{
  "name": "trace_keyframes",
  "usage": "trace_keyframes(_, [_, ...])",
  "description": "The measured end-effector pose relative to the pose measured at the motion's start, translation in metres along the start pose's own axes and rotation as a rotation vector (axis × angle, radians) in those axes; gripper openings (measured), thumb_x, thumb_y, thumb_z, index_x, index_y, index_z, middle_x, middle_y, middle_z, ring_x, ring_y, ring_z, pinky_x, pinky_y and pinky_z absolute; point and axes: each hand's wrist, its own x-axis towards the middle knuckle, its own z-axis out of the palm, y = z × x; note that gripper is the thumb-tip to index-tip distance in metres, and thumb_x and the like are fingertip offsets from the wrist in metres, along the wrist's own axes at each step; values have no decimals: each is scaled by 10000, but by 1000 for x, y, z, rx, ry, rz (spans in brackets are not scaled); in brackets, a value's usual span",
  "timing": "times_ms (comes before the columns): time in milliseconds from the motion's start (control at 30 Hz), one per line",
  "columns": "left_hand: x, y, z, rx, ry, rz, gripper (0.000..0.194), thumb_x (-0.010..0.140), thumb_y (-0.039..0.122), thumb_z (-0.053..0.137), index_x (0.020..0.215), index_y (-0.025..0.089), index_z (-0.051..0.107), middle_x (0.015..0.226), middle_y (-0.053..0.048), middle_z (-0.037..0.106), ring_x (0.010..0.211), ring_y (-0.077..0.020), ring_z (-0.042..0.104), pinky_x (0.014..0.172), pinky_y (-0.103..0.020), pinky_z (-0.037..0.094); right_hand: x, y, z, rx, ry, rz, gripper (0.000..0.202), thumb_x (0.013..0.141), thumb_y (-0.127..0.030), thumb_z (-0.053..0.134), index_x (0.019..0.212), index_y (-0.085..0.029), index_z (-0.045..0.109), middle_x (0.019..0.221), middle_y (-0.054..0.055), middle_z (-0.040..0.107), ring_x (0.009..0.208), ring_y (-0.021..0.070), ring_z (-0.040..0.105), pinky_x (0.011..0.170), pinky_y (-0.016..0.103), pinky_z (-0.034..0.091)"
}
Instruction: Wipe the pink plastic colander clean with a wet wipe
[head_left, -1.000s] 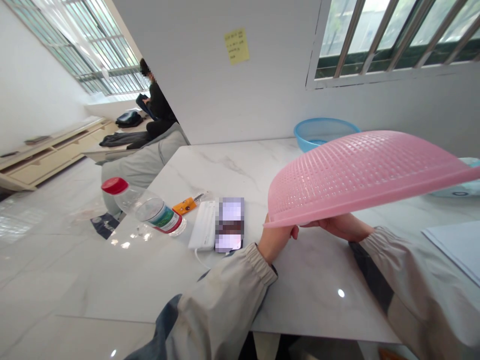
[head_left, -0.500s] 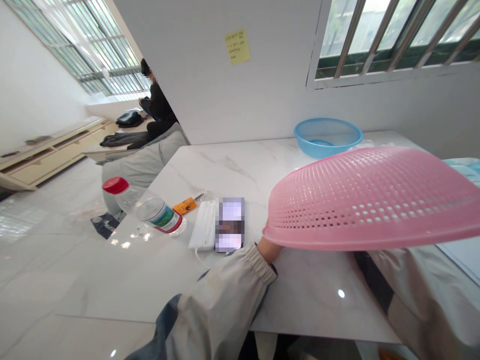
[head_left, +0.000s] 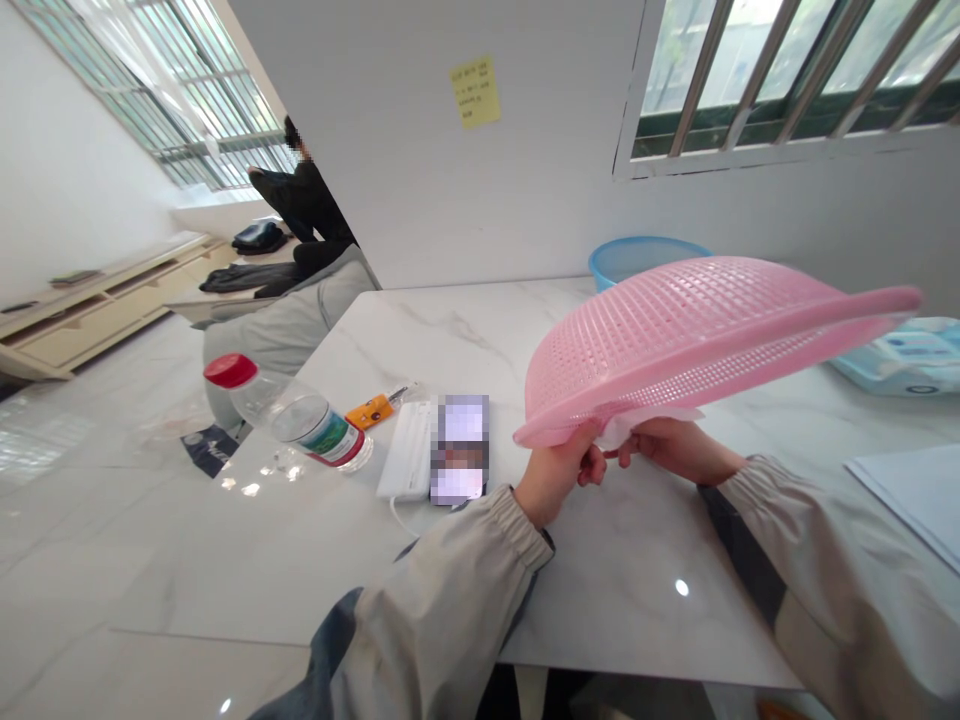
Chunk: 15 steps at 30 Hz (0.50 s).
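Observation:
A pink perforated plastic basket [head_left: 675, 330] is held tilted above the table, its outer side up and its opening facing down toward me. My left hand [head_left: 556, 474] is closed on its near left rim. Under the near edge, my right hand [head_left: 686, 450] pinches a thin white tissue or wipe [head_left: 628, 424] against the basket; part of that sheet and some fingertips are hidden. Both hands are close together. Behind the basket a blue plastic basin [head_left: 637, 258] stands against the wall, partly covered from view.
Left on the marble-patterned table [head_left: 480, 330] are a clear bottle [head_left: 300, 420] with a red cap, an orange item [head_left: 371, 411], a white power bank [head_left: 406, 450] and a phone [head_left: 460, 440]. At right are a light-blue pack [head_left: 911, 355] and white paper [head_left: 911, 490]. A person [head_left: 311, 200] sits far left.
The basket has tipped, its right side rising, so the underside of its rim shows. My right hand and the white sheet have come into view beneath it. The seated person's arm has lifted.

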Motion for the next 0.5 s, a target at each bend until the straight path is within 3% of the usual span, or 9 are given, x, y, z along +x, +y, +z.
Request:
trace_keyframes(233, [1, -1, -1, 12, -36, 15, 522, 978, 629, 587, 675, 206, 632, 518, 6, 558, 477, -100, 408, 531, -281, 319, 1, -12, 11, 28, -92, -19, 296, 1048, -422, 712, 1009, -186, 887, 967, 107, 844, 921, 229, 796, 844, 343, 658])
trace_keyframes(333, [2, -4, -3, 21, -50, 29, 516, 988, 609, 557, 696, 198, 669, 537, -7, 587, 494, -106, 435, 546, -278, 336, 1, -20, 16, 10, -184, -4, 367, 1082, -475, 671, 1089, -173, 879, 973, 116, 840, 943, 249, 813, 933, 402, 667])
trace_keyframes(500, [3, -9, -6, 81, -98, 44, 540, 945, 621, 574, 621, 199, 668, 550, -34, 616, 504, -110, 436, 568, -281, 367, -1, -37, 27, -34, -226, -26, 402, 1064, -558, 713, 1128, -194, 871, 1061, 123, 841, 1062, 284, 807, 1035, 474, 658])
